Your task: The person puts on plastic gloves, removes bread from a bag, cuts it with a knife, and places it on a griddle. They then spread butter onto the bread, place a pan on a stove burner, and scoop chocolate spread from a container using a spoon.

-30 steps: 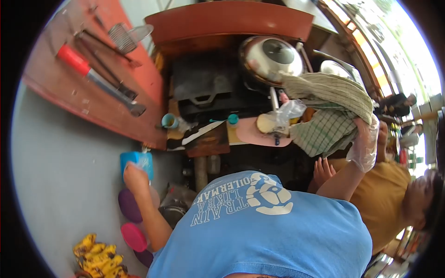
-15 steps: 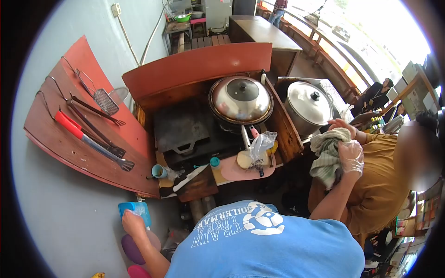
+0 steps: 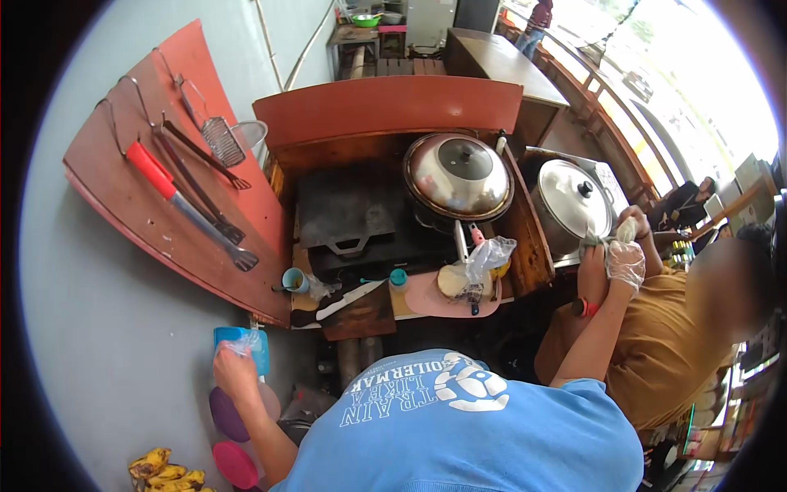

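Note:
My right hand (image 3: 625,264), in a clear plastic glove, reaches out to the right with its fingers closed on a pale green-and-white cloth (image 3: 605,240). Most of the cloth is covered by hands. A co-worker's hands (image 3: 638,223) are at the same cloth, one on each side of mine. Off to the left, my left hand (image 3: 235,366) is closed in a clear glove beside the wall. Directly behind it is a flat blue plastic object (image 3: 258,348); whether my fingers grip anything is hidden.
A lidded pan (image 3: 459,176) sits on the stove beside a dark griddle (image 3: 348,213). A big lidded pot (image 3: 570,209) stands to the right. In front lie a knife (image 3: 348,301) and a pink board (image 3: 422,295). Tongs (image 3: 193,209) hang left; bananas (image 3: 164,471) show below.
The cloth, which hung loosely from my right hand, is now bunched among my hand and the co-worker's hands. The co-worker's arm has come forward. The view has shifted slightly.

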